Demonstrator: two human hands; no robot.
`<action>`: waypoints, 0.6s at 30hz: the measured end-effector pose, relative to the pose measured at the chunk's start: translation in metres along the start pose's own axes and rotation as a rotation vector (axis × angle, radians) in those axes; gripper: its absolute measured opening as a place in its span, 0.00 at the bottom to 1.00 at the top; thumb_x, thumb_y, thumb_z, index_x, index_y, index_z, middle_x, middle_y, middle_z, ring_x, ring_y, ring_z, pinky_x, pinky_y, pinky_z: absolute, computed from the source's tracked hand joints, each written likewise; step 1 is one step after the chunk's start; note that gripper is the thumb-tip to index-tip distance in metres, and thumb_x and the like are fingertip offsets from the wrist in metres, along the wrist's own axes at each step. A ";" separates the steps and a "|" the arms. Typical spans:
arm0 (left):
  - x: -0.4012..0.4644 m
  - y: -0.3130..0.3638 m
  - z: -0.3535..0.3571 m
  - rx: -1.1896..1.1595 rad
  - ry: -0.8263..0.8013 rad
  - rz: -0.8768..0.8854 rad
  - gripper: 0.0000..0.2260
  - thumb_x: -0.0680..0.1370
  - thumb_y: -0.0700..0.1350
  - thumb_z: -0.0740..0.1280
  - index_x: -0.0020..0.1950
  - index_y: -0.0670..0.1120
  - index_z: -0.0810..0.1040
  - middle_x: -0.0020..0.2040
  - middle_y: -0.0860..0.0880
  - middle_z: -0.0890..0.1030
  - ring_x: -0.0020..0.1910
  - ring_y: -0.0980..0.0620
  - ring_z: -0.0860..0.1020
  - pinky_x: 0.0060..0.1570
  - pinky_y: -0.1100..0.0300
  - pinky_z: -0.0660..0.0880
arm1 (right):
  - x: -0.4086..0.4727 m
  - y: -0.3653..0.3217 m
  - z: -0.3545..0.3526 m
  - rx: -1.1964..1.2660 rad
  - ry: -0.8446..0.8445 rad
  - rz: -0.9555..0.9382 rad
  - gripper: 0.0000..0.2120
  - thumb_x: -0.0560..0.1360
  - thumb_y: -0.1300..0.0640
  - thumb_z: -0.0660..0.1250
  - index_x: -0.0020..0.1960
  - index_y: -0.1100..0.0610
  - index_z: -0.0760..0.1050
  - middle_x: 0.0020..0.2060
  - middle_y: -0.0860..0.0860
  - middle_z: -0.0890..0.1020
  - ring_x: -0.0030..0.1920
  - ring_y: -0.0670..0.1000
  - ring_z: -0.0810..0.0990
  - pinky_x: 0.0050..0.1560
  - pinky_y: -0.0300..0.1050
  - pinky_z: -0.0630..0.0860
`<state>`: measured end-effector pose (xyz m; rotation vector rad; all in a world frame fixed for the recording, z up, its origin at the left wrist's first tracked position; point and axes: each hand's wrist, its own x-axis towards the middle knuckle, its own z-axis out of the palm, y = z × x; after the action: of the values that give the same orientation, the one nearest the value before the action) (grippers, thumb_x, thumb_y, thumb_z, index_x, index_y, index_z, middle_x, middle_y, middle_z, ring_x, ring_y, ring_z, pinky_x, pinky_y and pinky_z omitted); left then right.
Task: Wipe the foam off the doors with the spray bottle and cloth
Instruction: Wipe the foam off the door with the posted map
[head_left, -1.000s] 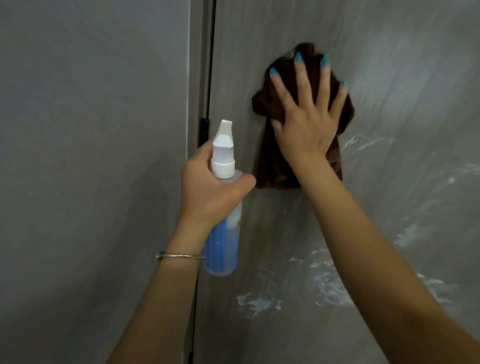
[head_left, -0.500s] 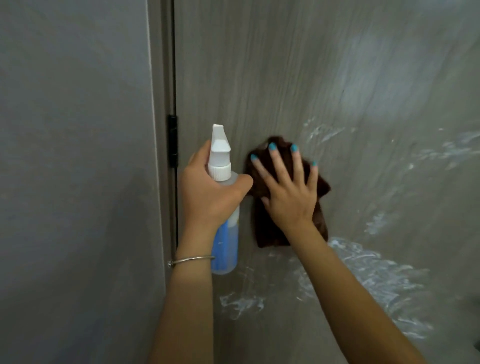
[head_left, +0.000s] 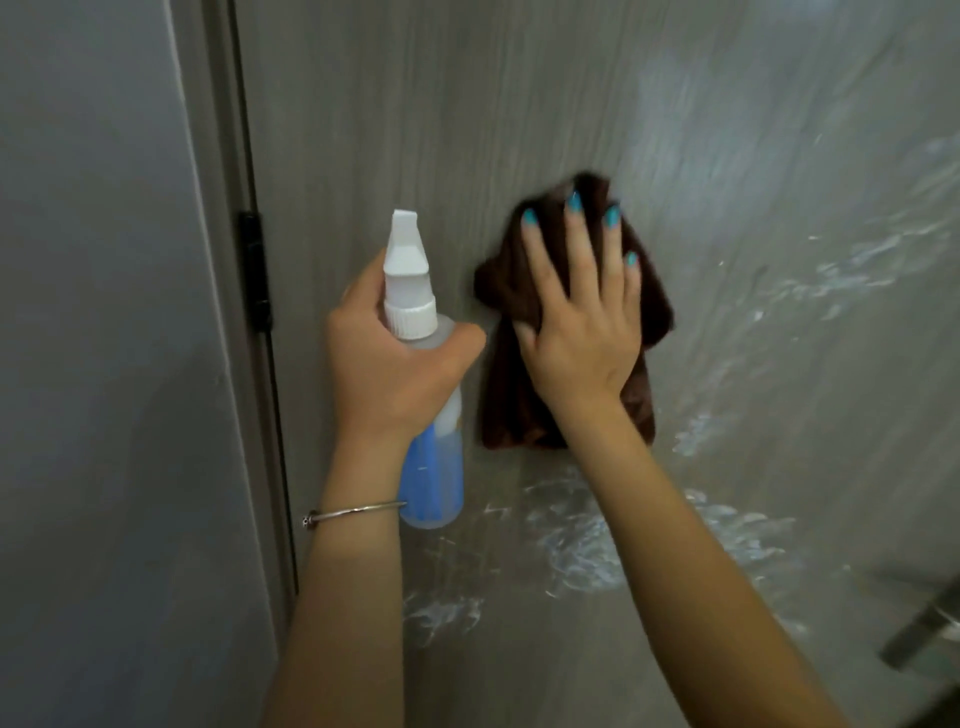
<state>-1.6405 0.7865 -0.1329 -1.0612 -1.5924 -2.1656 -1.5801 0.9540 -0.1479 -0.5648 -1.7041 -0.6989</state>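
A grey wood-grain door (head_left: 441, 114) fills most of the view. My right hand (head_left: 576, 317) presses a dark brown cloth (head_left: 514, 410) flat against it with straight fingers. My left hand (head_left: 389, 364) grips a spray bottle (head_left: 434, 467) with a white nozzle and blue liquid, held upright just left of the cloth. White foam smears (head_left: 576, 551) streak the door below the cloth. More foam (head_left: 857, 270) runs across the door to the right.
A black hinge (head_left: 254, 270) sits on the door's left edge beside the grey frame and wall (head_left: 104, 364). A metal door handle (head_left: 919, 629) shows at the lower right edge.
My right hand slid the cloth down the door, then back up and a little to the right. The left hand keeps the bottle in about the same spot.
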 end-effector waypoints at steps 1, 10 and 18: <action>-0.001 0.002 0.001 -0.001 -0.007 0.005 0.15 0.61 0.42 0.70 0.40 0.58 0.71 0.38 0.49 0.77 0.33 0.59 0.71 0.32 0.70 0.69 | -0.021 0.002 0.001 0.021 -0.025 -0.031 0.29 0.76 0.48 0.67 0.76 0.48 0.66 0.75 0.55 0.66 0.76 0.61 0.62 0.74 0.57 0.59; -0.004 0.017 0.001 -0.051 -0.012 0.009 0.13 0.59 0.43 0.70 0.41 0.51 0.74 0.37 0.48 0.77 0.32 0.57 0.72 0.31 0.68 0.69 | 0.017 0.033 -0.013 0.055 -0.077 -0.107 0.36 0.69 0.52 0.68 0.77 0.49 0.65 0.76 0.57 0.65 0.75 0.63 0.60 0.74 0.58 0.56; -0.018 0.010 -0.004 -0.075 -0.027 -0.033 0.21 0.64 0.36 0.74 0.51 0.55 0.77 0.36 0.62 0.77 0.34 0.66 0.76 0.34 0.74 0.71 | 0.105 0.055 -0.026 0.021 0.020 0.043 0.32 0.76 0.51 0.62 0.79 0.51 0.61 0.77 0.57 0.62 0.77 0.62 0.58 0.76 0.56 0.59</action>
<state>-1.6231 0.7754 -0.1386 -1.0979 -1.5618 -2.2589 -1.5490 0.9759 -0.0325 -0.5764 -1.6746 -0.6537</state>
